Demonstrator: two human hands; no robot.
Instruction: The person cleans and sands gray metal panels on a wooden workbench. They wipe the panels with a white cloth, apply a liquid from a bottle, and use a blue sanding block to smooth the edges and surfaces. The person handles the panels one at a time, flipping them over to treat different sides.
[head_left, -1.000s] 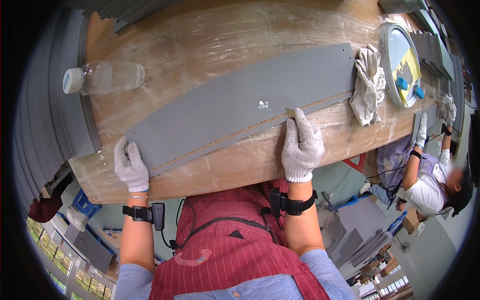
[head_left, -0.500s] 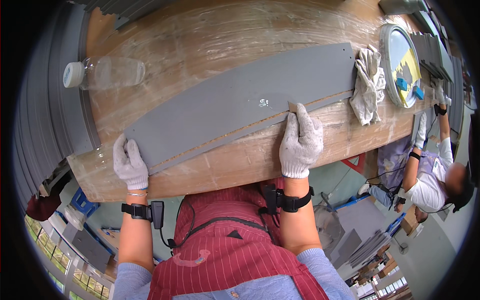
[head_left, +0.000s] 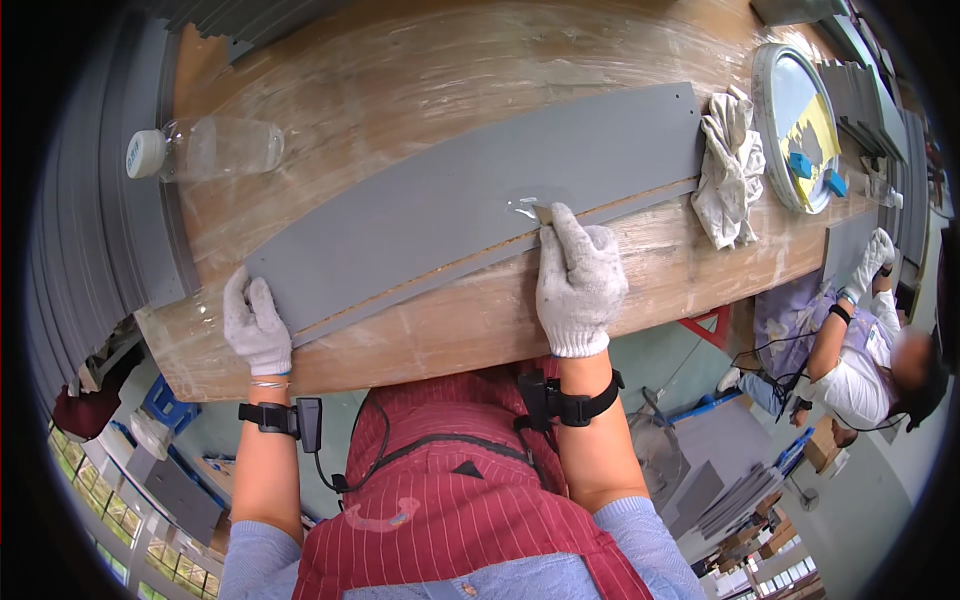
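Note:
A long grey panel (head_left: pixel 440 190) with one curved edge lies across the table, a brown groove running along its near side. My left hand (head_left: pixel 257 320), in a white knit glove, is closed on the panel's left end, thumb apart from the fingers across its edge. My right hand (head_left: pixel 583 275), gloved alike, pinches a small flat tan piece (head_left: pixel 543 214) against the panel just above the groove. Beside that piece is a shiny wet patch (head_left: pixel 522 207). Whether the piece is a scraper or a scrap of sheet I cannot tell.
The wrapped wooden table (head_left: pixel 420 90) holds a clear bottle (head_left: pixel 225 148), crumpled white gloves (head_left: pixel 730 170) and a round lid (head_left: pixel 765 130) with blue blocks (head_left: pixel 800 165). Stacked grey panels (head_left: pixel 100 200) stand left. A co-worker (head_left: pixel 850 360) works at the right.
My right hand has moved left with the tan piece, to the edge of the wet patch, which looks more smeared. The panel has shifted slightly left. The co-worker's hands have come together.

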